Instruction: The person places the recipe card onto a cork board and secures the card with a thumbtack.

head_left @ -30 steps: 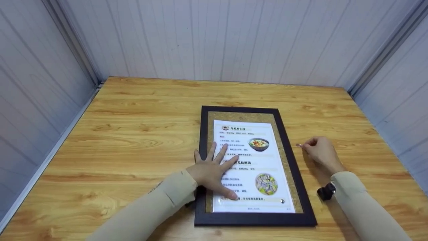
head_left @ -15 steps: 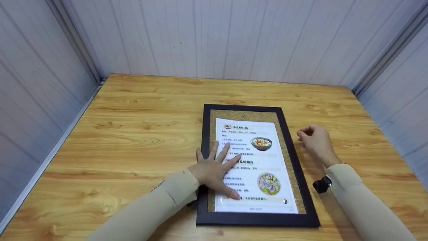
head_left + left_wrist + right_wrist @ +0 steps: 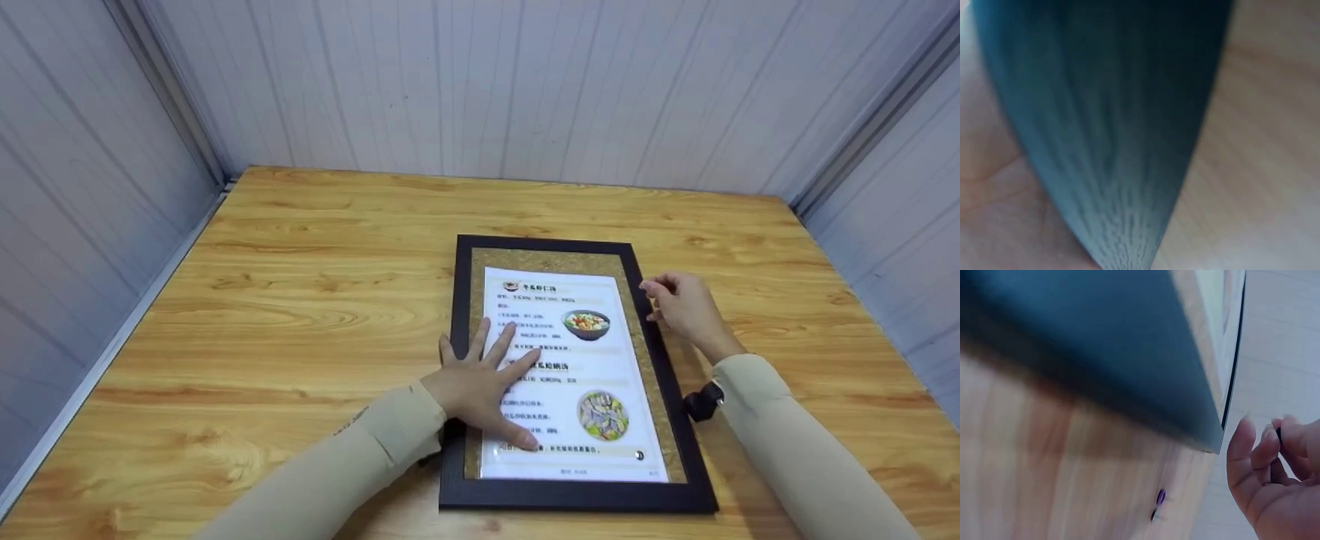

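Note:
A black-framed cork board lies on the table in the head view. On its cork rests a white recipe sheet with two food pictures. My left hand lies spread and flat on the left half of the sheet. Over the frame's right edge, my right hand pinches something small, mostly covered by the fingertips. A dark edge of this thumbtack shows between thumb and finger in the right wrist view. Another thumbtack, round and shiny, sits at the sheet's lower right corner.
On the table beside the frame, the right wrist view shows a purple thumbtack and a dark thumbtack. The wooden table is bounded by pale panel walls. The left wrist view shows only blurred frame edge and palm.
My right hand has moved from the table at the right, up and left to the frame's right edge, still pinching. The left hand stays pressed on the sheet.

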### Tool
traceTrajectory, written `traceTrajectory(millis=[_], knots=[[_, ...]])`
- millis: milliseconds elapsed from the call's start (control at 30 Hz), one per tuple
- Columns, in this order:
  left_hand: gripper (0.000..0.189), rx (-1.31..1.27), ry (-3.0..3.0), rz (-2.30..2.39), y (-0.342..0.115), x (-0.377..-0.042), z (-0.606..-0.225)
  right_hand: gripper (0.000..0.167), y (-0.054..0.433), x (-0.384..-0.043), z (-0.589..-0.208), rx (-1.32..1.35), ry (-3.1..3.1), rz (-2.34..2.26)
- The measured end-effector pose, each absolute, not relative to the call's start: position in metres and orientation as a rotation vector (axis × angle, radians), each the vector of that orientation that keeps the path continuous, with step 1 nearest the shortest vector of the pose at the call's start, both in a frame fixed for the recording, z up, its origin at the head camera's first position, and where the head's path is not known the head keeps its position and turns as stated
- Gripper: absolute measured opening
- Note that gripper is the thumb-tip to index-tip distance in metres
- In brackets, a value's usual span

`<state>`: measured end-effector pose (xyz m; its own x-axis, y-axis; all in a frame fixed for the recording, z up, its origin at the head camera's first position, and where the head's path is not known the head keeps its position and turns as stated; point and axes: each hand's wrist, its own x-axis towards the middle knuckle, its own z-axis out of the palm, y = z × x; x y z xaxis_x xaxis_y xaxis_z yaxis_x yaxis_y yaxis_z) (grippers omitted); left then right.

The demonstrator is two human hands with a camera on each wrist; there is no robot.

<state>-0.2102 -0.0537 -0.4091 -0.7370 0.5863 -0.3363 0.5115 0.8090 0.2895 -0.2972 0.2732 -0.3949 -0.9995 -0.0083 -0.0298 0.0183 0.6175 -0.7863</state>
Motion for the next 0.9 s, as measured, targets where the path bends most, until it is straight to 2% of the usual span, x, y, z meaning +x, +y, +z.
traceTrajectory(millis=[467, 900], knots=[[0.118, 0.817, 2.584, 0.233, -0.052, -0.208, -0.413, 0.023, 0.251, -0.315, -0.406, -0.043, 2.677, -1.798], [0.118, 0.816, 2.598, 0.229, -0.052, -0.210, -0.411, 0.020, 0.242, -0.324, -0.408, -0.106, 2.839, -1.445]])
